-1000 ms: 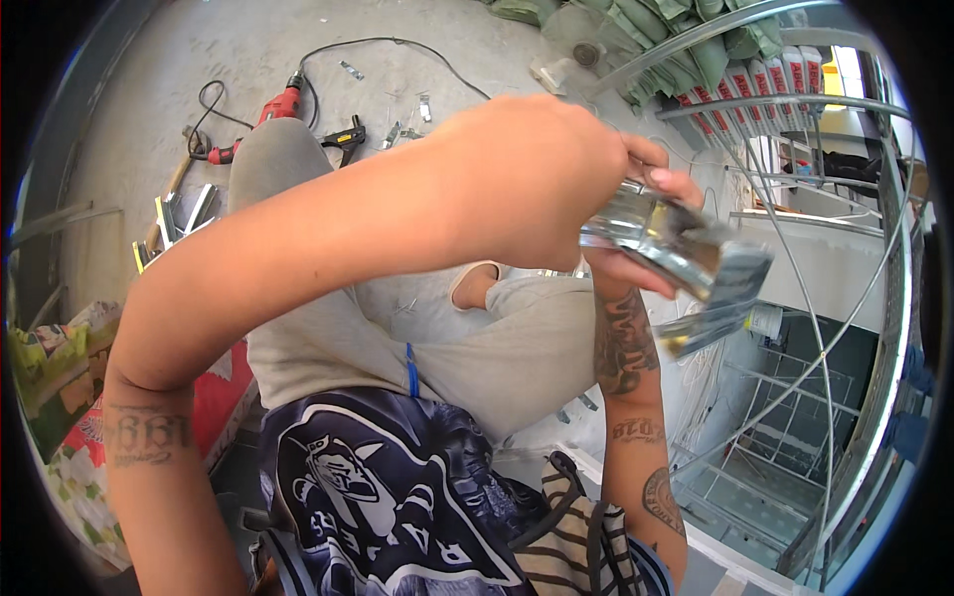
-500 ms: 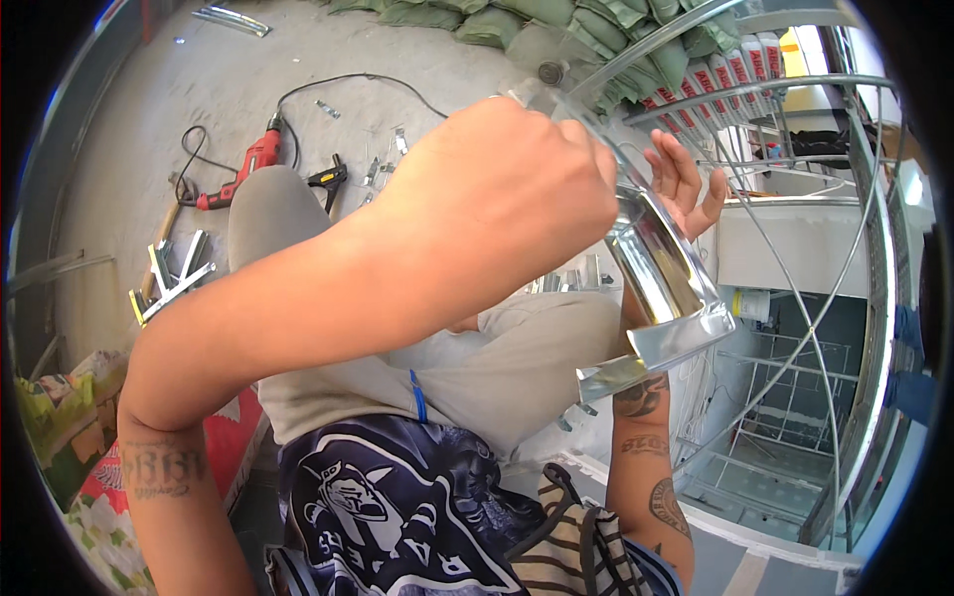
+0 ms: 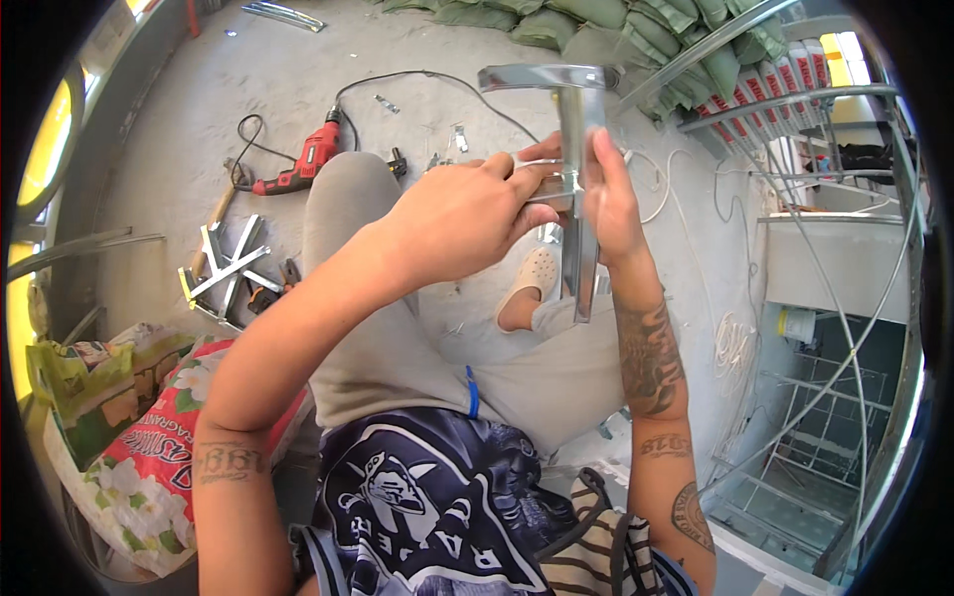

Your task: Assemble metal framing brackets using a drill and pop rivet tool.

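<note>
In front of me a shiny metal bracket (image 3: 573, 124) is held up, with a flat strip across its far end and a long leg pointing down toward my lap. My left hand (image 3: 457, 217) grips its middle from the left, thumb and fingers closed round a short cross part. On the other side my right hand (image 3: 614, 214) clasps the bracket, thumb pointing up; its fingers are partly hidden behind the metal. On the floor to the left lies a set of joined metal channel pieces (image 3: 231, 268), close to a wooden-handled hammer (image 3: 214, 233).
A red corded drill (image 3: 308, 164) lies beyond my left knee. Small metal pieces (image 3: 459, 139) are scattered on the floor. Green sacks (image 3: 586, 25) line the far side. Scaffold tubing (image 3: 853, 353) stands over a drop at right. A printed sack (image 3: 139, 467) sits at left.
The bracket has turned and moved left and away from me, its strip now at the far end. My right hand has closed on it; my left has moved lower.
</note>
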